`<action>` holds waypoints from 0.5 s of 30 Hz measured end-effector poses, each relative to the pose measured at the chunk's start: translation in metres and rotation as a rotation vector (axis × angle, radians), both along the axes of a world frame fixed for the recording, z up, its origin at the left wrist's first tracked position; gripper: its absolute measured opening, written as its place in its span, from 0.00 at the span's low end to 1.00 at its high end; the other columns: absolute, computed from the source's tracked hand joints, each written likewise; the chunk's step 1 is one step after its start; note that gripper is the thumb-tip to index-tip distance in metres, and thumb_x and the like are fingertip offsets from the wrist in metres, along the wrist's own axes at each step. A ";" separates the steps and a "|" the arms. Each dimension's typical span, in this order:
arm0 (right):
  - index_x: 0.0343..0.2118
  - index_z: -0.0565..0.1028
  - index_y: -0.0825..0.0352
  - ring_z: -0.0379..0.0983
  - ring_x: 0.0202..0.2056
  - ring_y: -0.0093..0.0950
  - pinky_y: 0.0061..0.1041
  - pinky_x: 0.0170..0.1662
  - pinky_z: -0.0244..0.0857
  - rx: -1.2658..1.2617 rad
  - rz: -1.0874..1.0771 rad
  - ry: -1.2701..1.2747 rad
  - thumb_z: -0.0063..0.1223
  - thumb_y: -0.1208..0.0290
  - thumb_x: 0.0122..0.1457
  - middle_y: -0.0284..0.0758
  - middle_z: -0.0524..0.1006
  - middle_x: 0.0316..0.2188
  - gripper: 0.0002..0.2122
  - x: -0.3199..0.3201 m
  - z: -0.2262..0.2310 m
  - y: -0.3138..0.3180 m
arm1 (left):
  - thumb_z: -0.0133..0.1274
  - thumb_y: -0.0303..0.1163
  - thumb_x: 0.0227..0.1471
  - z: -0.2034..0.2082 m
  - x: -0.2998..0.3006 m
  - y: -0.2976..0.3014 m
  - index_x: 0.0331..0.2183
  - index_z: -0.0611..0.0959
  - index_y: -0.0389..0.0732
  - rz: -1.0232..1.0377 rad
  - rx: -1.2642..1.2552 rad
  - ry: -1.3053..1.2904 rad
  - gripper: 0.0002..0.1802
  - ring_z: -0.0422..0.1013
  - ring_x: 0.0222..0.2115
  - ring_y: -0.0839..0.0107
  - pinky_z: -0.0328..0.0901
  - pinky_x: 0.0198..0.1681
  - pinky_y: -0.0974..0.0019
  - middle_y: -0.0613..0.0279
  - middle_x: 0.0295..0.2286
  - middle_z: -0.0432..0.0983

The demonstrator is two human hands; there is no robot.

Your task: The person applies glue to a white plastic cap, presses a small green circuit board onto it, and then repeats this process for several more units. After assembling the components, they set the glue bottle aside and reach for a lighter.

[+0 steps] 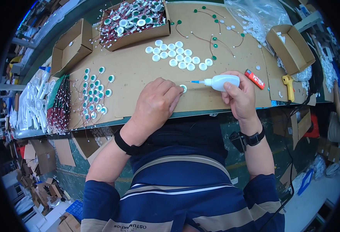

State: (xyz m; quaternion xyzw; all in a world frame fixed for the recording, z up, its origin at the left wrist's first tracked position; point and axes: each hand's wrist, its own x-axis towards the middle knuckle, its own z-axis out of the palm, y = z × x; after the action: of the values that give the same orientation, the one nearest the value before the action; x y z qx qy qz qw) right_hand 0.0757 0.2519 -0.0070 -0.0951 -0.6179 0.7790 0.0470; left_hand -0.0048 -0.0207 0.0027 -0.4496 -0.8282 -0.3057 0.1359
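Note:
Between the fingertips of my left hand (158,99) is a small round white disc (183,88), held just above or on the cardboard-covered table. My right hand (237,92) grips a white squeeze bottle (225,82) lying sideways in the fingers. Its thin needle tip with a blue collar (195,81) points left, a little apart from the disc. Beyond my hands lies a loose group of white discs (180,58). On the left, several discs with green faces and thin wires (96,92) are spread out.
At the back stands a cardboard box (139,35) heaped with wired discs. An empty-looking open box (72,48) is at left, beside a wire bundle (58,108). Loose green wired pieces (214,45), a red lighter-like object (254,79), a yellow glue gun (288,88) and another box (290,49) lie right.

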 end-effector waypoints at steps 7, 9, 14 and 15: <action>0.53 0.77 0.73 0.71 0.24 0.16 0.17 0.24 0.63 -0.012 -0.023 0.054 0.64 0.68 0.66 0.34 0.81 0.33 0.17 0.001 0.002 0.001 | 0.70 0.22 0.51 0.006 -0.001 0.002 0.34 0.87 0.38 0.021 0.031 0.010 0.08 0.77 0.33 0.55 0.73 0.38 0.54 0.57 0.30 0.80; 0.53 0.77 0.73 0.71 0.24 0.17 0.16 0.24 0.64 -0.046 -0.051 0.058 0.63 0.68 0.66 0.35 0.81 0.34 0.17 0.003 0.000 -0.003 | 0.69 0.22 0.52 0.005 0.002 -0.002 0.34 0.87 0.38 0.021 0.026 -0.026 0.07 0.77 0.33 0.54 0.73 0.37 0.54 0.56 0.30 0.80; 0.52 0.74 0.70 0.77 0.28 0.24 0.20 0.28 0.69 -0.187 -0.110 0.073 0.64 0.68 0.65 0.40 0.82 0.38 0.17 0.008 -0.011 -0.002 | 0.68 0.23 0.53 0.005 0.007 -0.006 0.35 0.87 0.38 -0.004 0.013 -0.024 0.06 0.77 0.33 0.53 0.73 0.37 0.53 0.55 0.31 0.80; 0.52 0.74 0.70 0.77 0.28 0.24 0.20 0.28 0.69 -0.186 -0.097 0.129 0.64 0.68 0.65 0.40 0.82 0.38 0.17 0.009 -0.010 0.001 | 0.68 0.23 0.53 0.008 0.008 -0.003 0.35 0.87 0.38 0.003 0.018 0.033 0.06 0.77 0.33 0.53 0.73 0.37 0.53 0.55 0.31 0.80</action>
State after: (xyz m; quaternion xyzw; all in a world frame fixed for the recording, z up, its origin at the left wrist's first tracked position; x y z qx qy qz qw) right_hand 0.0851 0.2533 -0.0166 -0.0785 -0.5334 0.8343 0.1152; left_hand 0.0032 -0.0234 0.0111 -0.4522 -0.8238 -0.3054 0.1540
